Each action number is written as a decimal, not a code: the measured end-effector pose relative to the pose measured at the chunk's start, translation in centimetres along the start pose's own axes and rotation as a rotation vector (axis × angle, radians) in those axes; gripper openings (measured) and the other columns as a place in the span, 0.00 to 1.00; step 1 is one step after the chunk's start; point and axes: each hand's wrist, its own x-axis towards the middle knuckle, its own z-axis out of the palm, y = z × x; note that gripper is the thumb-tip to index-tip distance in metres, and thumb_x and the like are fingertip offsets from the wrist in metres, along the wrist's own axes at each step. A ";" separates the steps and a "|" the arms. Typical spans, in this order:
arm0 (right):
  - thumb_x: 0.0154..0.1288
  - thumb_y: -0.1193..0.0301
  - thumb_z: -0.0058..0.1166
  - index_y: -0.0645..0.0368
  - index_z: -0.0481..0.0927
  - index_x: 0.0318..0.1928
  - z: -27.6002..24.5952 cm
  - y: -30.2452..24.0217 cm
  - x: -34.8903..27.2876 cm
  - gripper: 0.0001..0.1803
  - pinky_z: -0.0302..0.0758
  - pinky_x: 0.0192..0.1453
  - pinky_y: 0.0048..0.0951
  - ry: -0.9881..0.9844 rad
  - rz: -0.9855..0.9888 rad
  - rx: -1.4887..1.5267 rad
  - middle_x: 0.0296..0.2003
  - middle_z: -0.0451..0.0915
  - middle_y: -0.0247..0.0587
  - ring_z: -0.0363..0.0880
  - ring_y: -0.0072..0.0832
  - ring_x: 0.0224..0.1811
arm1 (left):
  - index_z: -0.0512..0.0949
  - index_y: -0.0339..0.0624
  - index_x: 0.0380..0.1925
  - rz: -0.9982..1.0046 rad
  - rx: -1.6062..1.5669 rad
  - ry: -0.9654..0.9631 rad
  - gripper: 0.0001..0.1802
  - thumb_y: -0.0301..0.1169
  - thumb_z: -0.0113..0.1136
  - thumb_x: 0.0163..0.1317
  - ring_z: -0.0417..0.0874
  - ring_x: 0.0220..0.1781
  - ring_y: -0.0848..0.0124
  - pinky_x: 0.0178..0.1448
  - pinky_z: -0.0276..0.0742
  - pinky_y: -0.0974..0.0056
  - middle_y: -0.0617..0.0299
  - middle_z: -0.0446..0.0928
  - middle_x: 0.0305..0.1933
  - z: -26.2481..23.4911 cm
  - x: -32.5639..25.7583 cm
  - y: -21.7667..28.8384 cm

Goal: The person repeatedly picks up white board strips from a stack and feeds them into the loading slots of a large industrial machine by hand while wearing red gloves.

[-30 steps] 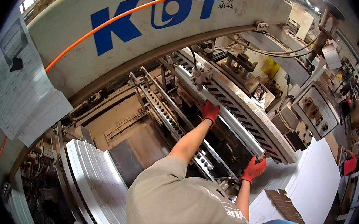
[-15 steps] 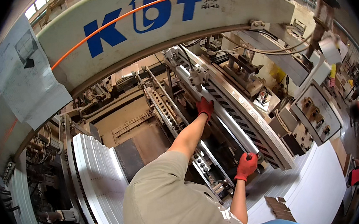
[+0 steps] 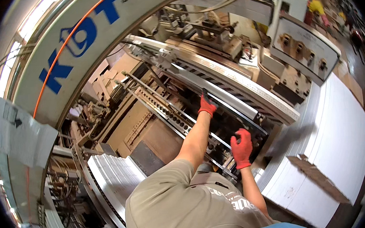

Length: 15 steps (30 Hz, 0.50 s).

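Note:
My left hand [image 3: 207, 105], in a red glove with dark fingertips, reaches into the machine beside a long silvery bar [image 3: 222, 94]. Its fingers point away from me, stretched out, and I make out nothing held in them. My right hand [image 3: 242, 148], also red-gloved, hovers nearer to me, a little short of the bar's near end. Its fingers are loosely bent, the thumb stands apart, and no object shows in it. Between my left forearm and the bar runs a rail with a row of black rollers [image 3: 177, 122].
White panels [image 3: 336, 139] are stacked at right, a torn brown strip [image 3: 318, 179] on top. More white panels [image 3: 111, 172] stand at left. A large pale machine cover [image 3: 110, 37] arches overhead, with a control panel [image 3: 304, 44] far right. Another person [image 3: 317, 6] stands in the background.
The whole view has swung, so the machine appears turned and shifted left. My right hand has come away from the bar's near end and its grip has loosened. My left fingers are now straighter.

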 end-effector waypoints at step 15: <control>0.55 0.55 0.57 0.54 0.77 0.45 -0.9 -0.1 -2.1 0.22 0.75 0.40 0.40 -0.544 -0.148 -0.524 0.37 0.78 0.40 0.77 0.38 0.42 | 0.74 0.52 0.58 -0.112 0.130 0.010 0.33 0.57 0.59 0.57 0.63 0.70 0.47 0.69 0.51 0.27 0.56 0.68 0.67 -0.9 0.8 1.1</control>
